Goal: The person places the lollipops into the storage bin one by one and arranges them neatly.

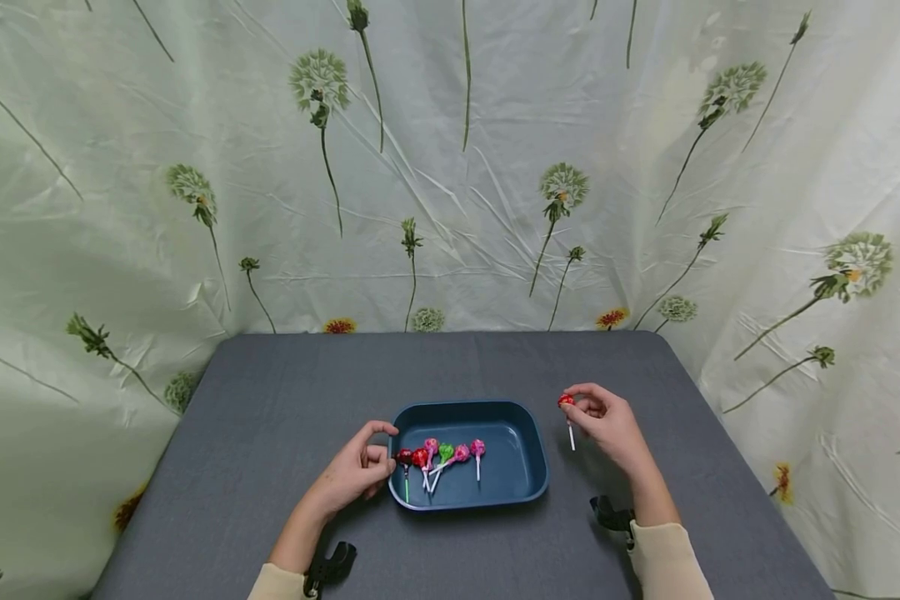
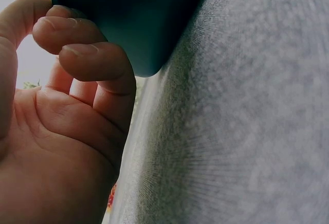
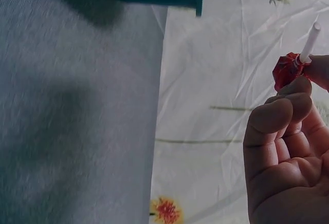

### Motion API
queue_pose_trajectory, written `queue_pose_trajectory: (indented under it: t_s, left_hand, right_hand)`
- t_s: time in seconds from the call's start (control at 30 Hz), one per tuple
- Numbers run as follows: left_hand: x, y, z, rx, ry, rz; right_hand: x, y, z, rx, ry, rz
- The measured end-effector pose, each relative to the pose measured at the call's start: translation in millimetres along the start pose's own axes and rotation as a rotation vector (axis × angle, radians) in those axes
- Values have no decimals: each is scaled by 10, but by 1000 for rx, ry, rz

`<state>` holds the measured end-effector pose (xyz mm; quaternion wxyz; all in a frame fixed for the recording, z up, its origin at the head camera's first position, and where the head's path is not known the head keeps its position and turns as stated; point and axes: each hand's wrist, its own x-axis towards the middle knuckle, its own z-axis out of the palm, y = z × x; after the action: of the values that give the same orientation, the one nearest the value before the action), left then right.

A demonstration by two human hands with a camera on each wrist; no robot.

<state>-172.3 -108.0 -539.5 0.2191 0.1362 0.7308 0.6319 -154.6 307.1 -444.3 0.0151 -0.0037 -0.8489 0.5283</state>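
A dark blue tray (image 1: 527, 492) sits on the table with several wrapped lollipops in it. Dark red (image 1: 405, 456), red and green lollipops lie with pink ones, mostly toward its left half; one pink lollipop (image 1: 477, 447) lies a little apart to the right. My left hand (image 1: 352, 471) grips the tray's left rim, its fingers bent against the outer wall (image 2: 133, 44) in the left wrist view. To the right of the tray, my right hand (image 1: 607, 421) pinches a red lollipop (image 1: 566, 400) by its wrapped head above the table. Its white stick (image 3: 310, 41) points down in the head view.
A grey cloth covers the table (image 1: 345, 367). Behind and beside it hangs a pale curtain (image 1: 450, 208) printed with dandelions. Black straps with mounts (image 1: 333, 564) are on both wrists, by the cream sleeves.
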Motion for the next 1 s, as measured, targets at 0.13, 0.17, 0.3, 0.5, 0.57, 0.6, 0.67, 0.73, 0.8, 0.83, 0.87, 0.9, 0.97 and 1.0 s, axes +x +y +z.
queue_pose_trajectory:
  t_s: [0.13, 0.17, 0.3, 0.5, 0.57, 0.6, 0.67, 0.73, 0.8, 0.83, 0.87, 0.9, 0.97, 1.0]
  left_hand:
    - [-2, 9, 1, -8, -3, -4]
    - [-3, 11, 2, -10, -3, -6]
    - [-4, 16, 4, -13, -5, -12]
    - [2, 28, 7, -15, 0, -18]
    - [3, 33, 5, -13, 2, -15]
    - [2, 35, 5, -11, 2, -15]
    - [1, 35, 5, -8, 1, -10]
    - [-1, 34, 6, -7, 2, -9]
    - [0, 31, 6, -7, 1, -7]
    - [1, 30, 6, -6, 0, -5]
    - [3, 28, 5, -7, 0, -4]
    - [2, 26, 5, -7, 0, -4]
    - [3, 23, 3, -10, -1, -8]
    - [4, 22, 2, -11, -1, -11]
  right_hand:
    - [-27, -142, 81, -2, 8, -16]
    - [-22, -140, 103, 2, 12, -17]
    - [19, -50, 198, 23, 23, -25]
    - [65, 10, 378, 31, 28, -46]
    - [69, -11, 441, 19, 24, -56]
    - [70, -21, 474, 7, 23, -61]
    - [73, -37, 540, -17, 23, -70]
    - [79, -39, 603, -37, 27, -79]
    - [84, -37, 663, -63, 29, -93]
    - [84, -35, 692, -74, 28, -97]
    - [85, -34, 721, -86, 27, -103]
    - [84, -31, 747, -97, 24, -107]
    - [79, -28, 798, -120, 17, -116]
    - [76, -28, 821, -127, 15, -119]
